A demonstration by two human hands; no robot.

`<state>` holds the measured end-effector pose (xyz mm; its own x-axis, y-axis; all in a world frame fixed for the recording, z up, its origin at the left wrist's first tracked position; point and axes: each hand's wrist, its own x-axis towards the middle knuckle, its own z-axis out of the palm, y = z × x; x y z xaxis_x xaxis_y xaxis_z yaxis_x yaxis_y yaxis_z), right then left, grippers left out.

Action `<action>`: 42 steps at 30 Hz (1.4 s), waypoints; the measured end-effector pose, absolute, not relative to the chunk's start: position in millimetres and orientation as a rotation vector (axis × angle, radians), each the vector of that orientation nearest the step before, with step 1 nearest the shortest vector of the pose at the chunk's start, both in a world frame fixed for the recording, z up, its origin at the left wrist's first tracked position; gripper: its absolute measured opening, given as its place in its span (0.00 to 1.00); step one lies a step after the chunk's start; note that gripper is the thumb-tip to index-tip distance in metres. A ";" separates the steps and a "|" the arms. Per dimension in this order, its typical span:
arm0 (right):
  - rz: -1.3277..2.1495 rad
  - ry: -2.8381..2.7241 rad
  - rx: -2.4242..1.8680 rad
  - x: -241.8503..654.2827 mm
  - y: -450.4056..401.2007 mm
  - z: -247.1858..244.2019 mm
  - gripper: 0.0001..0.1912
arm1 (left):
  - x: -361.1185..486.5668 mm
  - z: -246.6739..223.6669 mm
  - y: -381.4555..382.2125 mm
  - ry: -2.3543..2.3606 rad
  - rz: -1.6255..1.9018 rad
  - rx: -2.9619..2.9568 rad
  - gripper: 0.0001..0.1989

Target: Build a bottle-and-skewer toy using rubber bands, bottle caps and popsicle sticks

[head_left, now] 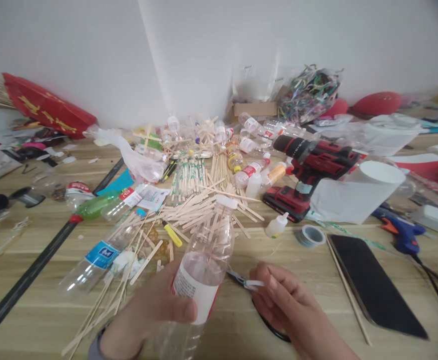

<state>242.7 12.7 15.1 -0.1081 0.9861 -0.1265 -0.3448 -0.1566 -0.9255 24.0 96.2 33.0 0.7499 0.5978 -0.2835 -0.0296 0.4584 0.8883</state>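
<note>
My left hand [169,305] is wrapped round a clear plastic bottle [213,240] with a white and red label and a white cap. The bottle is held upright, leaning slightly to the right, and its base runs out of view at the bottom. To its right, my right hand [292,305] is closed in a pinch on a small white strip [254,283], which points toward the bottle. Beneath that hand lies a pair of scissors [237,277] with a dark handle, partly hidden by the fingers.
Wooden sticks [188,210] are heaped behind the bottle, with a yellow marker [172,234] among them. At right are a red cordless drill [305,175], a roll of tape [312,235], a phone [376,285] and a blue glue gun [402,227]. More bottles [102,257] lie left.
</note>
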 end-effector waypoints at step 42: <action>-0.436 -1.930 -1.327 271.4 7.6 58.1 0.06 | 3.2 25.5 89.5 0.791 0.426 1.057 0.34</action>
